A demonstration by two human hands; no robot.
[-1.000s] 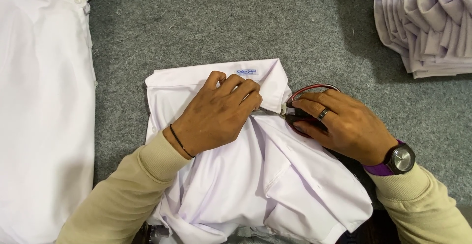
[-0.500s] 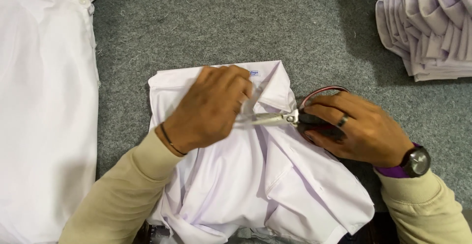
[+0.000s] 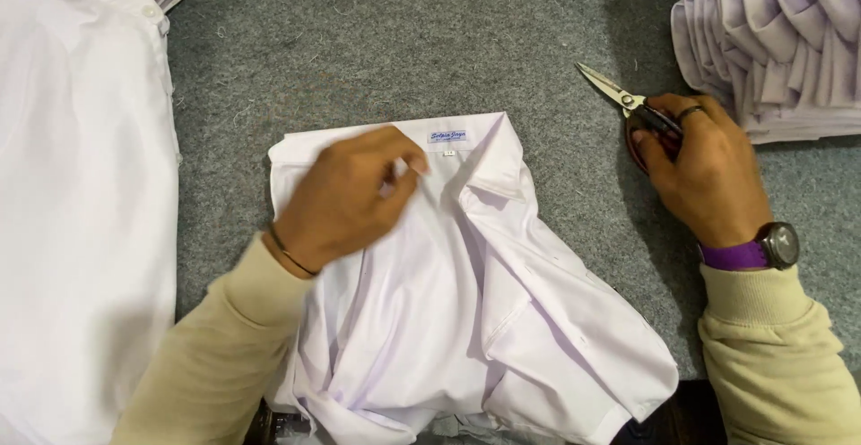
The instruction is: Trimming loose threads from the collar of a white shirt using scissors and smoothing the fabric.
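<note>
A white collared shirt (image 3: 466,319) lies crumpled on the grey felt surface (image 3: 377,59), collar toward the far side, a small label inside the neck. My left hand (image 3: 345,196) rests on the shirt just left of the collar, fingers pinching the cloth near the label. My right hand (image 3: 700,171) is off to the right of the shirt, over the felt, with its fingers through the handles of a pair of scissors (image 3: 619,97). The scissor blades are closed and point up and left, away from the shirt.
A large white garment (image 3: 81,203) covers the left side of the surface. A stack of folded white shirts (image 3: 780,41) sits at the top right corner, close to my right hand. A purple-strapped watch (image 3: 762,249) is on my right wrist.
My right hand has pulled the scissors away from the collar, to the right and farther back. My left hand stays on the shirt and has shifted slightly left of the label.
</note>
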